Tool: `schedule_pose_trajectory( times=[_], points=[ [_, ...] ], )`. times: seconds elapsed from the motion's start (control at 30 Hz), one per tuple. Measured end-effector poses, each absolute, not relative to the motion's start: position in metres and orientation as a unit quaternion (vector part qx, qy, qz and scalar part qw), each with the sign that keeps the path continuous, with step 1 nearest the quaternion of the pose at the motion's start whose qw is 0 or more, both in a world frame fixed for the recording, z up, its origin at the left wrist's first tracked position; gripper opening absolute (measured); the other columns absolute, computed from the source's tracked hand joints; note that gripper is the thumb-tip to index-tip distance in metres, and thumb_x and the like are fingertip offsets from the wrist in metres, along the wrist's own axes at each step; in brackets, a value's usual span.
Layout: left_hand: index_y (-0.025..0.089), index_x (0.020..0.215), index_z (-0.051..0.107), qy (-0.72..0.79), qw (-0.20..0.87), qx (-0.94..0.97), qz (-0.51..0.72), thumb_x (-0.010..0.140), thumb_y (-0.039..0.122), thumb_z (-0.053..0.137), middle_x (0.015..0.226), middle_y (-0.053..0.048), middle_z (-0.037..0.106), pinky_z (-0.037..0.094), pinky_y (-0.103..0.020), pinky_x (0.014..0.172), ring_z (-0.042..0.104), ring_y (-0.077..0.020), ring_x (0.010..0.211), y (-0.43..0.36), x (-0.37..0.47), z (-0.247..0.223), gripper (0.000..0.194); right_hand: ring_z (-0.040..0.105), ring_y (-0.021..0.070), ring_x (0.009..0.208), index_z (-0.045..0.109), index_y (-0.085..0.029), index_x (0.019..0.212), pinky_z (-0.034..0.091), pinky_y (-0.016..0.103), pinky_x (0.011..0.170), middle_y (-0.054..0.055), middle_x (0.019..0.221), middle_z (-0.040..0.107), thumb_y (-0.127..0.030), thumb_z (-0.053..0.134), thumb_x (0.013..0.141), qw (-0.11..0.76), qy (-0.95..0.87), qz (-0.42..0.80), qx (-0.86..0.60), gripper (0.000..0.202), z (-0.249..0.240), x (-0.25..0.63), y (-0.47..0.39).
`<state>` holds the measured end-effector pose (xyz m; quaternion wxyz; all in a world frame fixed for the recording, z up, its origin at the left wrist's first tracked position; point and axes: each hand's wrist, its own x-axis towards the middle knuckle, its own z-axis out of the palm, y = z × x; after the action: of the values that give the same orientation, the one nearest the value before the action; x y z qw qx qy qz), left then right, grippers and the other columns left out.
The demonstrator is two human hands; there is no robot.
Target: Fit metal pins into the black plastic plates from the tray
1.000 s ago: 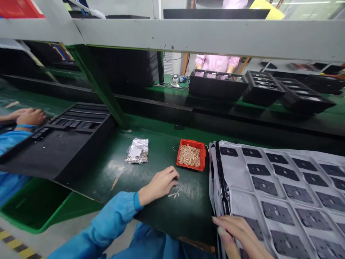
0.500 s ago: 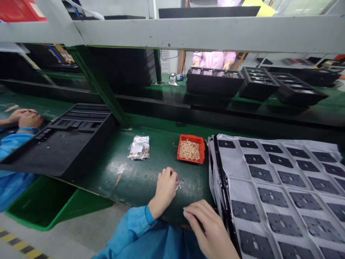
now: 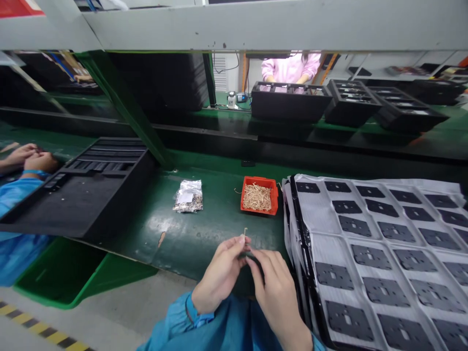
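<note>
My left hand (image 3: 222, 267) is closed in a pinch on a thin, tan bent strip (image 3: 245, 231), whose hooked end sticks up above the fingertips. Close beside it on the right, my right hand (image 3: 273, 285) has its thumb and fingertips drawn together; whatever lies between them is hidden or too small to name. Beyond both hands, an orange-red bin (image 3: 275, 197) holds a heap of similar tan strips (image 3: 257, 197). To its left on the green bench (image 3: 215, 219) lies a clear plastic bag (image 3: 188, 196) of small parts with a white label.
At the right, stacked trays (image 3: 318, 234) carry dark flat plates in rows. A black case (image 3: 84, 200) stands left, near another person's hands (image 3: 32, 158). Below is a green tub (image 3: 109, 273). A grey beam (image 3: 234, 29) crosses overhead; a person in pink (image 3: 288, 68) works opposite.
My left hand has turned and risen slightly, lifting a tan strip off the bench. My right hand has moved up against the left. The view has tilted slightly downward.
</note>
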<state>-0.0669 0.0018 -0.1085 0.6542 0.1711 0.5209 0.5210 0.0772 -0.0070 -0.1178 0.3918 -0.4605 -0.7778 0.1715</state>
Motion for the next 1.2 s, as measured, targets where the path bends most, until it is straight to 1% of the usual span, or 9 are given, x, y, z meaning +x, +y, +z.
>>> schedule_pose_trajectory(
  times=[0.1, 0.2, 0.33, 0.43, 0.5, 0.67, 0.77, 0.97, 1.2],
  points=[
    [0.012, 0.093, 0.077, 0.486, 0.675, 0.107, 0.545, 0.066, 0.052, 0.098, 0.085, -0.004, 0.070, 0.052, -0.025, 0.074, 0.065, -0.0147, 0.080, -0.002, -0.059, -0.101, 0.053, 0.065, 0.0233, 0.090, 0.073, -0.020, 0.115, 0.045, 0.038, 0.080, 0.008, 0.105, 0.078, -0.021, 0.056, 0.106, 0.396, -0.765, 0.188, -0.472, 0.019, -0.118, 0.072, -0.007],
    [0.013, 0.089, 0.079, 0.464, 0.678, 0.078, 0.565, 0.065, 0.047, 0.101, 0.082, -0.002, 0.069, 0.050, -0.023, 0.074, 0.062, -0.0128, 0.078, -0.003, -0.055, -0.099, 0.047, 0.063, 0.0232, 0.086, 0.077, -0.021, 0.109, 0.042, 0.039, 0.079, 0.009, 0.101, 0.079, -0.025, 0.055, 0.106, 0.396, -0.739, 0.246, -0.487, 0.022, -0.117, 0.069, -0.008],
    [0.013, 0.089, 0.081, 0.416, 0.714, 0.062, 0.560, 0.066, 0.043, 0.102, 0.082, -0.003, 0.070, 0.052, -0.025, 0.079, 0.063, -0.0141, 0.079, -0.001, -0.058, -0.097, 0.043, 0.066, 0.0219, 0.087, 0.077, -0.021, 0.100, 0.050, 0.037, 0.083, 0.009, 0.098, 0.077, -0.037, 0.056, 0.105, 0.402, -0.664, 0.391, -0.494, 0.026, -0.111, 0.071, -0.010],
    [0.014, 0.085, 0.081, 0.374, 0.748, 0.061, 0.545, 0.060, 0.039, 0.104, 0.091, -0.007, 0.073, 0.053, -0.030, 0.081, 0.066, -0.0192, 0.087, 0.002, -0.066, -0.095, 0.042, 0.062, 0.0153, 0.069, 0.075, -0.020, 0.095, 0.051, 0.028, 0.064, 0.005, 0.085, 0.072, -0.049, 0.060, 0.103, 0.381, -0.574, 0.544, -0.479, 0.033, -0.099, 0.076, -0.011],
    [0.016, 0.081, 0.080, 0.351, 0.761, 0.063, 0.542, 0.056, 0.037, 0.105, 0.103, -0.008, 0.075, 0.053, -0.032, 0.090, 0.067, -0.0229, 0.101, 0.003, -0.071, -0.092, 0.042, 0.049, 0.0095, 0.051, 0.074, -0.018, 0.094, 0.041, 0.023, 0.047, 0.002, 0.074, 0.066, -0.056, 0.062, 0.100, 0.352, -0.504, 0.645, -0.454, 0.041, -0.091, 0.079, -0.012],
    [0.016, 0.069, 0.071, 0.304, 0.803, 0.075, 0.507, 0.052, 0.022, 0.101, 0.109, -0.010, 0.072, 0.050, -0.033, 0.100, 0.065, -0.0253, 0.111, 0.000, -0.074, -0.086, 0.035, 0.035, 0.0029, 0.042, 0.071, -0.017, 0.093, 0.029, 0.019, 0.040, -0.001, 0.070, 0.062, -0.064, 0.069, 0.092, 0.306, -0.354, 0.801, -0.374, 0.047, -0.082, 0.075, -0.011],
    [0.017, 0.067, 0.066, 0.293, 0.820, 0.088, 0.485, 0.054, 0.017, 0.096, 0.109, -0.011, 0.070, 0.050, -0.036, 0.102, 0.065, -0.0261, 0.109, -0.001, -0.074, -0.086, 0.032, 0.035, 0.0016, 0.041, 0.072, -0.017, 0.093, 0.026, 0.018, 0.039, -0.002, 0.069, 0.063, -0.060, 0.076, 0.089, 0.302, -0.303, 0.834, -0.348, 0.043, -0.082, 0.071, -0.010],
    [0.018, 0.069, 0.064, 0.286, 0.827, 0.117, 0.469, 0.056, 0.026, 0.098, 0.107, -0.012, 0.068, 0.049, -0.037, 0.103, 0.066, -0.0265, 0.107, -0.002, -0.076, -0.086, 0.038, 0.037, 0.0010, 0.042, 0.075, -0.016, 0.090, 0.024, 0.018, 0.043, -0.001, 0.067, 0.065, -0.051, 0.080, 0.090, 0.315, -0.269, 0.852, -0.321, 0.035, -0.082, 0.071, -0.009],
    [0.018, 0.066, 0.060, 0.322, 0.797, 0.166, 0.483, 0.060, 0.042, 0.098, 0.103, -0.016, 0.070, 0.057, -0.045, 0.095, 0.070, -0.0306, 0.099, -0.004, -0.071, -0.086, 0.046, 0.042, 0.0039, 0.042, 0.072, -0.017, 0.078, 0.033, 0.019, 0.045, -0.001, 0.063, 0.066, -0.051, 0.082, 0.084, 0.355, -0.282, 0.828, -0.330, 0.036, -0.080, 0.067, -0.008]
  ],
)
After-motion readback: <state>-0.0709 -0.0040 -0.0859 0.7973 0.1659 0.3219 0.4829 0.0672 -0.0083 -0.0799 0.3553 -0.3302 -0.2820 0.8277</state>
